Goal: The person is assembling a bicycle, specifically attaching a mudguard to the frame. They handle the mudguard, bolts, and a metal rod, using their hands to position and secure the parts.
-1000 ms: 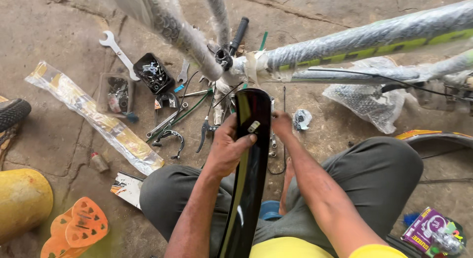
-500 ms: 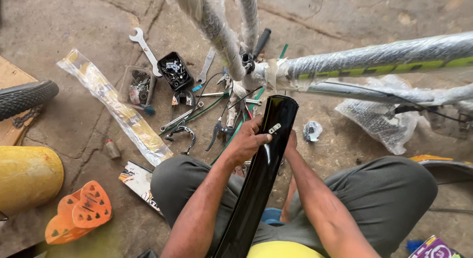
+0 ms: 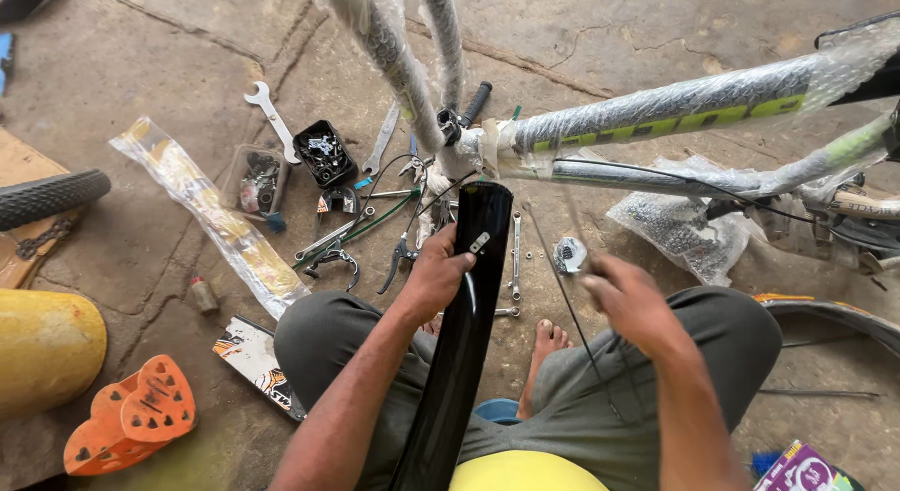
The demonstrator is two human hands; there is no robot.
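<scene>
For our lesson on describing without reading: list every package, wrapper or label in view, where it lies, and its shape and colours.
Long clear wrapper, yellowish inside: floor, left of the tools.
Printed card, flat, white with orange and black: by the left knee.
Clear plastic bag, crumpled, dark parts inside: under the wrapped frame.
Purple box: bottom right corner.

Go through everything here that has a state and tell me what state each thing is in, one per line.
Left hand: gripping the black mudguard.
Right hand: off the mudguard, blurred, grip unclear.
Black mudguard: held lengthwise, small metal clip on top.
Bicycle frame: wrapped in plastic.
Black parts box: open, holding small hardware.
Spanner: lying flat on the floor.
</scene>
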